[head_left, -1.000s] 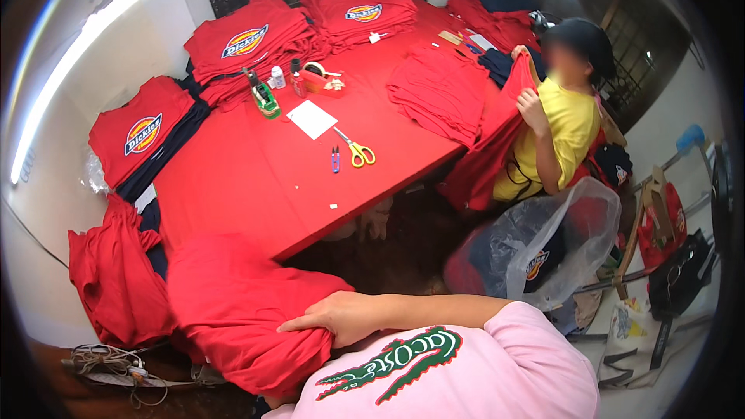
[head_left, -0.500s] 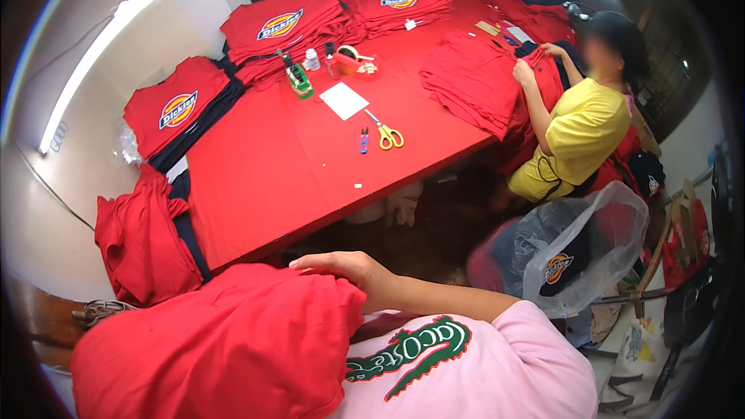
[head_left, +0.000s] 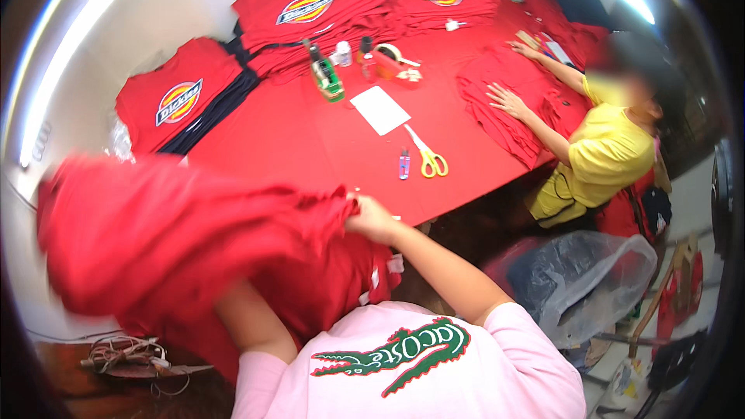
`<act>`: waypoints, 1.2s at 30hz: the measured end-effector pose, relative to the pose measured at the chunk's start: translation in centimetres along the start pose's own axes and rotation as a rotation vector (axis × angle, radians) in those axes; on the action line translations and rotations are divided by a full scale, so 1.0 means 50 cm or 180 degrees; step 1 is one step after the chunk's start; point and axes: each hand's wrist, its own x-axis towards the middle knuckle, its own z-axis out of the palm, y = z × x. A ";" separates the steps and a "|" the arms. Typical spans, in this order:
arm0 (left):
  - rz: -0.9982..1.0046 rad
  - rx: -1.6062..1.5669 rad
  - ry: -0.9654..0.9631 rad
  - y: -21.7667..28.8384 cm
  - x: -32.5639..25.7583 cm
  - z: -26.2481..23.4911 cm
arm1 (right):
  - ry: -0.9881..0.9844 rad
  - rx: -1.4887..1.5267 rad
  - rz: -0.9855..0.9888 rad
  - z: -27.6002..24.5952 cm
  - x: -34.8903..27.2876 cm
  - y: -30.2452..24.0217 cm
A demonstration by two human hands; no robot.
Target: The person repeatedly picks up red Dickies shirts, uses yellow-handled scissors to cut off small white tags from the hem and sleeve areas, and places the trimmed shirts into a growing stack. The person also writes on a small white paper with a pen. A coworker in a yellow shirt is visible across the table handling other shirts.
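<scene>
A bundle of red shirts (head_left: 186, 233) is lifted in front of me over the table's near left edge, its outline smeared by motion. At its right edge my right hand (head_left: 374, 219) grips the cloth, fingers curled round it. My left forearm reaches under the bundle, and the cloth hides that hand and its fingers. More red cloth with small white tags (head_left: 372, 279) hangs below, against my pink shirt (head_left: 466, 372).
On the red-covered table (head_left: 287, 159) lie yellow-handled scissors (head_left: 431, 161), small thread snips (head_left: 404, 163), white paper (head_left: 379, 110) and a green bottle (head_left: 329, 81). Printed shirt stacks (head_left: 310, 12) line the back. A co-worker in yellow (head_left: 613, 140) spreads red cloth at right, near a clear plastic bag (head_left: 582, 287).
The red bundle has risen from my lap toward the table, up and to the left. My right hand now grips its edge, and my left forearm has come into view. The co-worker's hands have spread over the cloth.
</scene>
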 end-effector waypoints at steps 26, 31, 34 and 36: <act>0.0840 0.0147 -0.3089 -0.134 -0.255 0.079 | -0.1801 -0.4342 -0.2400 0.054 0.407 0.198; -0.0762 0.1373 -0.2752 -0.378 -0.207 0.109 | 0.0197 -0.6600 -0.1338 -0.061 0.610 0.065; -0.0252 0.0711 -0.2230 -0.345 -0.204 0.095 | 0.1283 -0.4197 0.0298 -0.107 0.580 -0.015; -0.0771 0.0136 -0.2249 -0.279 -0.225 0.081 | 0.1651 -0.3421 -0.0383 -0.187 0.504 0.016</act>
